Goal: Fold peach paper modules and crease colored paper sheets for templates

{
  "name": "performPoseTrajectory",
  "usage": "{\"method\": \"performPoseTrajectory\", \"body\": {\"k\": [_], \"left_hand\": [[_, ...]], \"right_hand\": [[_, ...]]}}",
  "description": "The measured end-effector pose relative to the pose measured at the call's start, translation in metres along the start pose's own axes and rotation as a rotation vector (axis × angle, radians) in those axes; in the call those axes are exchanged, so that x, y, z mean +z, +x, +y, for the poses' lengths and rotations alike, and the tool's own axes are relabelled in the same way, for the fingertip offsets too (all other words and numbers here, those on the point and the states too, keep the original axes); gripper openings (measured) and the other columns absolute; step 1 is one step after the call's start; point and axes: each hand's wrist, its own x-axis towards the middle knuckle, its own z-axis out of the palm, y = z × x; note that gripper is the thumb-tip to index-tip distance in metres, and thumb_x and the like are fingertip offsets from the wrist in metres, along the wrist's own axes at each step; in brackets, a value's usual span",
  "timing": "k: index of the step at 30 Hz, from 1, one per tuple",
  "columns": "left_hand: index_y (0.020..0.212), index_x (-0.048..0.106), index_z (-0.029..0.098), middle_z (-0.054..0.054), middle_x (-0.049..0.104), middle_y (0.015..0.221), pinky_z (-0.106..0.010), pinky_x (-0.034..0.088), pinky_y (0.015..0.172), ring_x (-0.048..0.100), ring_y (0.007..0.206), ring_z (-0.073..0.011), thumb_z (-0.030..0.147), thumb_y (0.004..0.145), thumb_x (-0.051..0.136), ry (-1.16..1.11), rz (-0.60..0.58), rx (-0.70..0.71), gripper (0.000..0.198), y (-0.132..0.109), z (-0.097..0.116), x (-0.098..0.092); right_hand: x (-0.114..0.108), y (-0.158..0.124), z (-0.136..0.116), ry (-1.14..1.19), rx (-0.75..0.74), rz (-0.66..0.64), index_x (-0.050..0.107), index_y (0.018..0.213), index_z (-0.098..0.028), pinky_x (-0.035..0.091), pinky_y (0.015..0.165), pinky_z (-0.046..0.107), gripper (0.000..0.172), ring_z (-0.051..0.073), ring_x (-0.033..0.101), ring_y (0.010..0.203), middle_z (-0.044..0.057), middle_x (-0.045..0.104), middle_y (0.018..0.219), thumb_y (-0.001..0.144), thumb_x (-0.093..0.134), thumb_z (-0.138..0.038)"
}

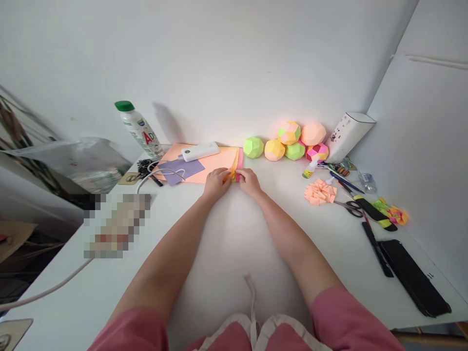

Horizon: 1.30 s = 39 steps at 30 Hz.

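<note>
A small piece of folded yellow-orange paper [230, 175] is between my two hands, low over the near edge of a stack of coloured paper. My left hand [217, 183] has its fingers closed on the left side of the piece and covers part of it. From the right, my right hand [249, 182] pinches at the other side with thumb and index finger. The peach sheets [223, 155] lie behind the hands, with a pink strip [240, 158] showing along their right edge. The exact folds are too small to make out.
A white power bank [200, 151] and a purple sheet [178, 169] rest on the paper. Paper balls [253, 147] stand along the wall. A bottle [141, 127] is at left; right are a peach paper cluster [320, 192], scissors [351, 207] and a black case [415, 278].
</note>
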Motion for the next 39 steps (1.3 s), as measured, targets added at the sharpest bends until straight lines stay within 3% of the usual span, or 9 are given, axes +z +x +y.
{"method": "performPoseTrajectory", "body": {"k": [12, 17, 22, 33, 39], "left_hand": [[0.107, 0.066, 0.020, -0.009, 0.064, 0.121, -0.042, 0.048, 0.099, 0.059, 0.112, -0.0254, 0.028, 0.087, 0.055, -0.035, 0.015, -0.027, 0.025, 0.0000, 0.0020, -0.0027], [0.116, 0.059, 0.017, -0.009, 0.060, 0.121, -0.042, 0.052, 0.091, 0.060, 0.105, -0.0205, 0.034, 0.094, 0.055, -0.050, 0.019, -0.034, 0.028, 0.0013, -0.0029, -0.0005], [0.114, 0.064, 0.020, -0.009, 0.061, 0.121, -0.042, 0.049, 0.097, 0.059, 0.110, -0.0229, 0.028, 0.092, 0.053, -0.030, 0.032, -0.011, 0.025, 0.0008, -0.0023, -0.0004], [0.103, 0.073, 0.028, -0.005, 0.049, 0.138, -0.043, 0.046, 0.098, 0.056, 0.114, -0.0239, 0.025, 0.089, 0.043, 0.051, 0.000, 0.084, 0.033, -0.0015, 0.0035, -0.0034], [0.107, 0.071, 0.028, -0.010, 0.049, 0.137, -0.049, 0.042, 0.100, 0.053, 0.119, -0.0289, 0.033, 0.089, 0.050, 0.098, -0.032, 0.106, 0.028, -0.0031, 0.0063, -0.0029]], "right_hand": [[-0.0024, -0.0008, -0.0027, 0.030, -0.041, -0.068, 0.064, 0.118, -0.024, 0.048, 0.103, 0.035, 0.054, 0.017, 0.058, 0.117, 0.002, 0.066, 0.123, 0.077, 0.041, 0.002], [-0.0003, 0.0003, -0.0022, -0.015, -0.030, -0.064, 0.064, 0.118, -0.019, 0.047, 0.102, 0.041, 0.044, 0.023, 0.058, 0.115, 0.008, 0.066, 0.121, 0.078, 0.051, -0.006], [0.0005, 0.0017, -0.0050, -0.051, -0.049, -0.083, 0.065, 0.111, -0.019, 0.046, 0.100, 0.042, 0.037, 0.026, 0.058, 0.112, 0.009, 0.067, 0.116, 0.075, 0.064, -0.016], [0.0003, 0.0013, -0.0077, -0.080, -0.051, -0.071, 0.067, 0.096, -0.020, 0.049, 0.093, 0.041, 0.022, 0.025, 0.058, 0.103, 0.008, 0.069, 0.103, 0.079, 0.055, -0.011], [0.0002, 0.0003, -0.0063, -0.070, -0.043, -0.055, 0.067, 0.094, -0.021, 0.050, 0.094, 0.041, 0.029, 0.024, 0.058, 0.103, 0.007, 0.068, 0.101, 0.081, 0.047, -0.006]]}}
